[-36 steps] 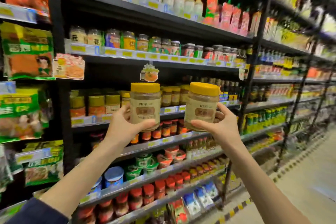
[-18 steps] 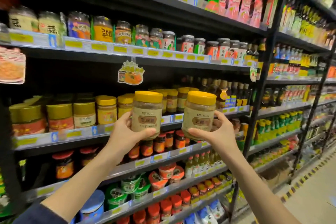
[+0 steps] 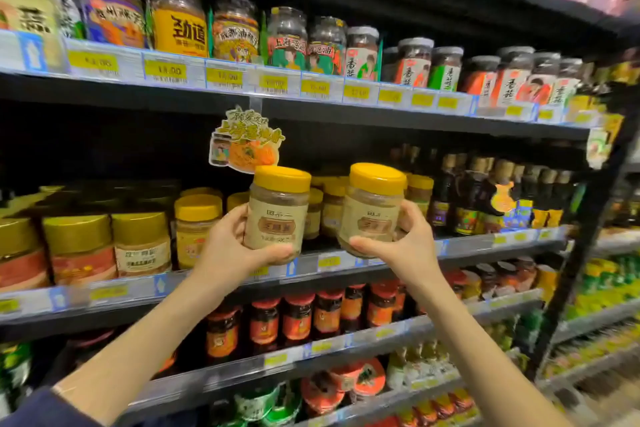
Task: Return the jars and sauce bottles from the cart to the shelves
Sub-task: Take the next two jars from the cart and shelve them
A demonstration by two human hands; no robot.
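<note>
Jars of clear-walled, round build with yellow screw lids and beige paper labels are what is being shelved, and there are two in hand: the left-hand jar (image 3: 277, 215) and, at its three o'clock and well apart, the right-hand jar (image 3: 372, 211). Both are upright in the air, in front of the black metal middle shelf (image 3: 121, 291) and not yet set on it. The left hand (image 3: 228, 250) grips its jar round the lower body with the thumb across the front near the base; the right hand (image 3: 405, 246) grips its jar the same way. Each looks packed with pale brown paste, so I judge them fairly heavy for their size, rigid and smooth (glass or plastic, I cannot tell), and a knock against shelf stock could be costly. The labelled lower body seems the safest hold, not the lid. At twelve o'clock beyond the hands stand matching yellow-lidded jars (image 3: 332, 208); at least three show, with others hidden. Dark sauce bottles (image 3: 467, 198) crowd the three o'clock side, and gold-lidded jars (image 3: 142, 239), three in the front row, sit at nine o'clock.
</note>
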